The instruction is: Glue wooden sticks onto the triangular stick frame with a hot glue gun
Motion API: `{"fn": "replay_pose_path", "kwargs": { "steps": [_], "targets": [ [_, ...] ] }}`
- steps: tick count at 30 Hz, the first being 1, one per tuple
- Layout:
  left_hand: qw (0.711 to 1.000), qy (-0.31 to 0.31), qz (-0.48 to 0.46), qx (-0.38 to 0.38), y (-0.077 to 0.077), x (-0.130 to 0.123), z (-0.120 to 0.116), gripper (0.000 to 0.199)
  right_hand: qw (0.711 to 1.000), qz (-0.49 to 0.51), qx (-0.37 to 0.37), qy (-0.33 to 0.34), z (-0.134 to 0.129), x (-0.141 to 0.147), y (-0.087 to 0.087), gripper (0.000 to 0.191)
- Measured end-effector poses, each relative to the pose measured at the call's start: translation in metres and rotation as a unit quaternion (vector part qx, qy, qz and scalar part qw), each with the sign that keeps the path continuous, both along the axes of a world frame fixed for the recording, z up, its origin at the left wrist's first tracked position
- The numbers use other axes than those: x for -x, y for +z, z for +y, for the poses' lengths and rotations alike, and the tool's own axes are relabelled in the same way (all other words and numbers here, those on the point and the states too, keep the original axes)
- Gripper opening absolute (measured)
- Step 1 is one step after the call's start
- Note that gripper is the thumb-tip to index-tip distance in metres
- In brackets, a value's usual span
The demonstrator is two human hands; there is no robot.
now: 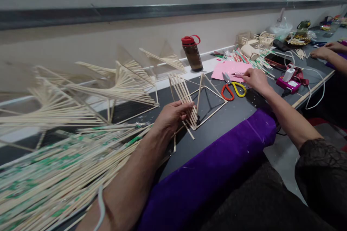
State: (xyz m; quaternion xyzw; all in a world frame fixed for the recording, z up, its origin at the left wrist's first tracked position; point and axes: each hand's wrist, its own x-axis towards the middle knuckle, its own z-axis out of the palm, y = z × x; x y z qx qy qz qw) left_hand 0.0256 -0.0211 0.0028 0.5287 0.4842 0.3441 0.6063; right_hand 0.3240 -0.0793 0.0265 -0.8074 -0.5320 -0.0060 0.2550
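Note:
My left hand point(171, 115) is closed, thumb on top, around the slanted row of thin wooden sticks point(183, 90) in a small stick frame. The frame's open triangular part point(213, 115) stands on the dark table to the right of that hand. My right hand point(256, 79) reaches over the edge of a pink sheet point(227, 68), its fingers pinched at the end of a slim, pale pink pen-shaped thing point(237, 74). Scissors point(233, 89) with one red and one yellow handle lie just left of my right hand.
Larger fanned stick structures point(116, 92) stand along the wall. Long sticks in green-marked wrappers point(67, 166) cover the left foreground. A brown bottle point(193, 56) with a red lid stands behind. Right lie a phone point(276, 60), a purple box point(288, 85), cables and another person's hand point(321, 52).

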Motion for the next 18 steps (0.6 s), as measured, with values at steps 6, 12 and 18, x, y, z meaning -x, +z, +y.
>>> {"fn": "replay_pose_path", "kwargs": {
  "steps": [6, 12, 18],
  "targets": [
    [1.000, 0.011, -0.010, 0.022, 0.004, -0.001, -0.003, 0.017, 0.974, -0.030, 0.197, -0.111, 0.035, -0.042, -0.016, 0.035],
    [0.999, 0.011, -0.022, 0.031, 0.004, -0.001, -0.003, 0.015, 0.982, 0.070, 0.067, -0.159, 0.034, -0.051, -0.009, 0.033],
    [0.999, 0.013, -0.020, 0.028, 0.004, -0.001, -0.002, 0.015, 0.962, 0.206, -0.142, -0.105, 0.022, -0.044, -0.004, 0.015]
  ]
}}
